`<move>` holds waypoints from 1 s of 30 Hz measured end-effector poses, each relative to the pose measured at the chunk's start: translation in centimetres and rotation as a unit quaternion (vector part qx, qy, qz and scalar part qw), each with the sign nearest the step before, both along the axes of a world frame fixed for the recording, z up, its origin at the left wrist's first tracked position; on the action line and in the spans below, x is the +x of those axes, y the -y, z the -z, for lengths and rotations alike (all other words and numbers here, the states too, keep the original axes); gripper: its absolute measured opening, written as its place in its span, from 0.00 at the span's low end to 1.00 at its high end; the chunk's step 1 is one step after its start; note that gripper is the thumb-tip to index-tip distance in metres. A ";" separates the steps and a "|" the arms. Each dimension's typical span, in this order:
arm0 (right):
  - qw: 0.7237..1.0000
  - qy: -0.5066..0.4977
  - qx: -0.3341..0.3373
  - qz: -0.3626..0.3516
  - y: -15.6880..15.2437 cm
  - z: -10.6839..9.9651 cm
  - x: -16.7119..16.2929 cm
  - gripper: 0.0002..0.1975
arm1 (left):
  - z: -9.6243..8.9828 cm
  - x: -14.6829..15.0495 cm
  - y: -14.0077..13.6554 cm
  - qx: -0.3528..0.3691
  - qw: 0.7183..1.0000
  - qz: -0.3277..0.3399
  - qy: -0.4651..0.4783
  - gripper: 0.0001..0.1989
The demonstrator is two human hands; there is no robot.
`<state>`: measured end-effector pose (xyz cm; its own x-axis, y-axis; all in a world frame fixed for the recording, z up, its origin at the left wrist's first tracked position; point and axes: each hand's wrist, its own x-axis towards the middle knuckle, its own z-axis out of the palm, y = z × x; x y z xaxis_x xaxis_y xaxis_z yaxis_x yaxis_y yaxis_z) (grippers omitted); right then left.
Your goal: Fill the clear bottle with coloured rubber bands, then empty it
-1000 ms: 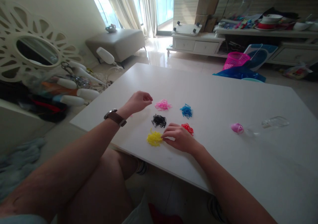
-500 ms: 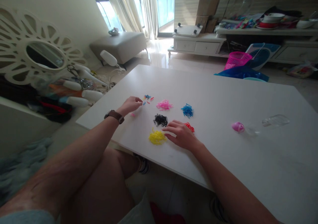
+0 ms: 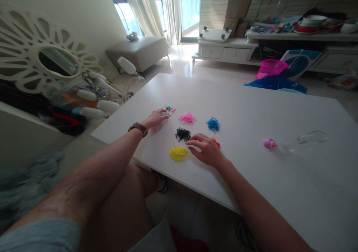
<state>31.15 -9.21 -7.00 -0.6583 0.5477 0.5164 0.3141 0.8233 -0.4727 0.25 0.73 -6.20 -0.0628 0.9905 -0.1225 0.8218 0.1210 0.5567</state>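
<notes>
Our left hand spreads flat over mixed loose bands; open right hand steadies by the red pile. Pick singly.

Pink bands, blue bands, black bands, yellow bands, white table.

Smooth matt white table (rubbery bands), clear glossy plastic bottle.
</notes>
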 end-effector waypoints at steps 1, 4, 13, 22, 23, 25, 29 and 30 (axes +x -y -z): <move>1.000 -0.001 0.000 0.001 0.0 0.0 0.0 0.09 | 0.0 0.2 -0.1 0.003 1.000 0.001 0.003 0.25; 1.000 -0.003 -0.001 0.001 0.0 -0.2 -0.2 0.10 | -0.2 0.9 -0.4 0.010 1.000 0.004 0.001 0.26; 1.000 0.000 -0.001 0.005 -0.1 0.0 0.1 0.10 | 0.4 3.6 -2.0 -0.019 0.996 0.005 -0.091 0.29; 1.000 0.007 -0.009 0.008 -0.2 0.0 0.3 0.10 | -0.4 2.8 -2.3 0.002 0.992 -0.032 -0.118 0.16; 1.000 0.008 -0.010 0.008 -0.2 0.0 0.3 0.10 | -0.5 2.5 -2.3 0.009 0.994 -0.046 -0.098 0.17; 1.000 0.009 -0.011 0.009 -0.1 0.1 0.3 0.10 | -0.7 1.9 -2.1 0.023 0.996 -0.071 -0.050 0.17; 1.000 0.009 -0.010 0.009 -0.2 0.3 0.3 0.10 | -0.9 1.0 -1.7 0.051 0.993 -0.097 0.045 0.11; 1.000 0.010 -0.010 0.008 -0.2 0.3 0.3 0.10 | -0.9 0.9 -1.6 0.058 0.991 -0.102 0.065 0.10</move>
<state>31.47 -8.97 -7.32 -0.6591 0.5683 0.4926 0.3364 0.8086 -0.4827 1.13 2.35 -5.30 -0.2547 0.9666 -0.0282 0.7067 0.2059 0.6769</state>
